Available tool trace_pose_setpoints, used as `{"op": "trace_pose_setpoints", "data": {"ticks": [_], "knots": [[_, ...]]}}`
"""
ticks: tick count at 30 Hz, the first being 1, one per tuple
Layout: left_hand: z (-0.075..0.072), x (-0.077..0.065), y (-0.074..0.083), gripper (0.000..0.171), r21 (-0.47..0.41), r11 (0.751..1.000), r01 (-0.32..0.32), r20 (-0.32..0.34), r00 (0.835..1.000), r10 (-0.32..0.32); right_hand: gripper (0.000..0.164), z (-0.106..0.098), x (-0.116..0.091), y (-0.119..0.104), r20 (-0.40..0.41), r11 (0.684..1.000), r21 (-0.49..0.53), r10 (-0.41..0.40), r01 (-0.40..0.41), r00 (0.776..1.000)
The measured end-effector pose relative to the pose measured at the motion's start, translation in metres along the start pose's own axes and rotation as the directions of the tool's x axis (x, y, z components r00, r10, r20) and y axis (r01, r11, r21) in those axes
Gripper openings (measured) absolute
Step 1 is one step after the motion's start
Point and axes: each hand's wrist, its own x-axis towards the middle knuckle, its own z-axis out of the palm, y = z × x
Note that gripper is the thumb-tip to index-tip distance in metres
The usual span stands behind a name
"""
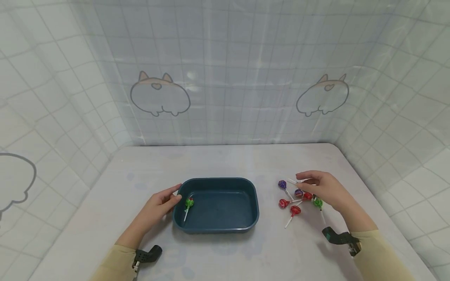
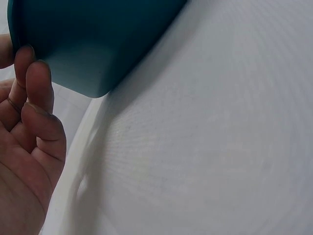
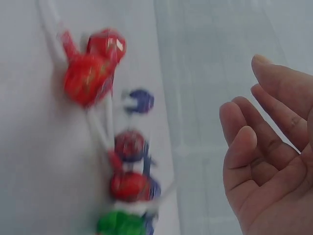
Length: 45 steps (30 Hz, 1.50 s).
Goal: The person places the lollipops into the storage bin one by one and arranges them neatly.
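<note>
A dark blue rectangular tray [image 1: 221,207] sits on the table, and my left hand [image 1: 159,205] grips its left rim between thumb and fingers. In the left wrist view the fingertips lie against the tray's wall [image 2: 78,63]. Inside the tray, at the left, is a green lollipop [image 1: 190,202]. To the right lies a loose group of lollipops: purple [image 1: 282,184], red [image 1: 295,210] and green [image 1: 318,202], several in all. My right hand [image 1: 325,189] hovers over them with fingers loosely bent. Nothing is between its fingers [image 3: 244,142] in the right wrist view.
A white table [image 1: 225,257] carries everything. Behind it and along both sides hang pale curtains [image 1: 225,78] with a grid pattern. Black wrist-worn devices [image 1: 149,254] sit on both forearms. Some lollipop sticks point outward from the group.
</note>
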Motion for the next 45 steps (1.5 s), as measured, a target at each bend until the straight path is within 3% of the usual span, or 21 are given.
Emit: {"op": "trace_pose_setpoints", "data": {"ticks": [11,21,29,39,45], "knots": [[0.001,-0.002,0.005,0.054,0.004,0.999,0.037,-0.014,0.999,-0.037,0.049,-0.009,-0.030,0.040,-0.064,0.994,-0.058,0.093,-0.097,0.994],[0.001,0.000,0.002,0.055,0.003,1.000,0.026,-0.012,1.000,-0.026,0.043,-0.005,-0.039,0.060,-0.074,0.983,-0.109,0.138,-0.146,0.988],[0.002,-0.001,0.004,0.053,0.014,0.999,0.050,-0.016,0.999,-0.050,0.042,0.002,-0.039,0.068,-0.044,0.978,-0.149,0.143,-0.149,0.989],[0.002,-0.010,0.036,0.050,0.018,0.998,0.058,-0.012,0.998,-0.058,0.038,0.007,-0.039,0.069,-0.052,0.966,-0.220,0.125,-0.134,0.991],[0.003,-0.010,0.034,0.051,0.011,0.998,0.057,-0.013,0.998,-0.057,0.035,0.008,-0.039,0.068,-0.055,0.963,-0.243,0.108,-0.119,0.993]]}}
